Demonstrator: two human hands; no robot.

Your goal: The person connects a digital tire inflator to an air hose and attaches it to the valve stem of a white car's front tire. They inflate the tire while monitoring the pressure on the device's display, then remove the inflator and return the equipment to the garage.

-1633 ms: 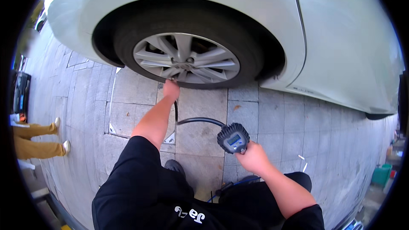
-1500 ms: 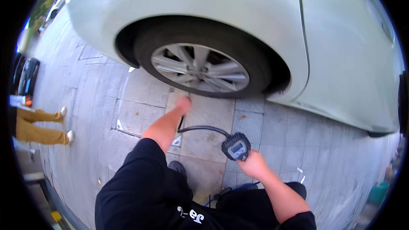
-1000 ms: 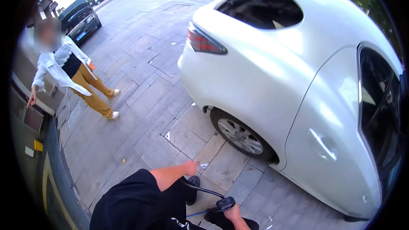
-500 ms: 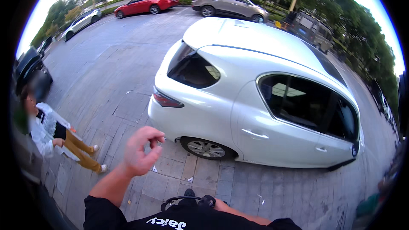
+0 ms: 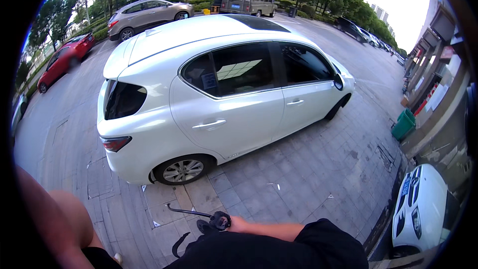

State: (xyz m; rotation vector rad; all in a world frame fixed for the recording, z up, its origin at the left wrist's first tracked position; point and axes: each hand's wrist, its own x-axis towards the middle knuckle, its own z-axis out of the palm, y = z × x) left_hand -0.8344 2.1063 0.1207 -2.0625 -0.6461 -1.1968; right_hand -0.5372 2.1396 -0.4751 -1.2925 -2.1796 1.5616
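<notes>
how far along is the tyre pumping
Done, it seems: the rear wheel, since the hose hangs free of it. In hand: the right hand grips the inflator. Left: possibly the front wheel; nothing shows its state.
</notes>
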